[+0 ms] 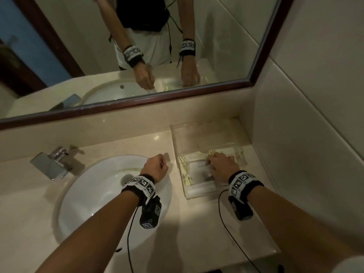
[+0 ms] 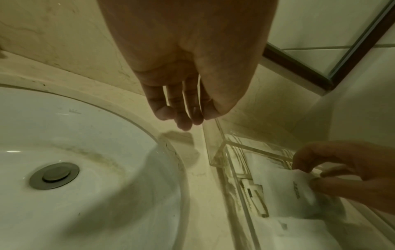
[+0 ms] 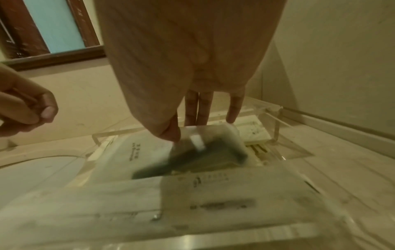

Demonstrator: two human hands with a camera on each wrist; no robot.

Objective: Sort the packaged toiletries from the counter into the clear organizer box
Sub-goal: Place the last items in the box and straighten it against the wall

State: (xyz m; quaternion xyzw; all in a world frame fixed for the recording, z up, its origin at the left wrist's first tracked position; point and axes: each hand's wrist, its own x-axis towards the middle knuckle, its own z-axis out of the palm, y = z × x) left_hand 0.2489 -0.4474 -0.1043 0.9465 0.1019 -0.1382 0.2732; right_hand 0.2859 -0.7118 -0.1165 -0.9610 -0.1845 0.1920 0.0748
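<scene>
Right hand [image 1: 222, 166]: pinching a white sachet [image 3: 205, 143], low inside the clear organizer box [image 1: 197, 134].
Left hand [image 1: 156, 166]: loosely curled, empty, above the counter [image 1: 137, 142] beside the sink [image 2: 74, 169].
Risk: the limp sachet may land crooked over the packets [image 3: 213, 194] below.

A clear organizer box [image 1: 208, 138] of glossy transparent plastic is set on a smooth, polished beige stone counter [image 1: 137, 142]. White packets [image 3: 132, 170] inside are wrapped in thin, slightly shiny film. The sink [image 1: 94, 194] is glazed white ceramic, its faucet [image 1: 51, 162] bright chromed metal. The mirror [image 1: 137, 46] is framed in dark wood.
</scene>
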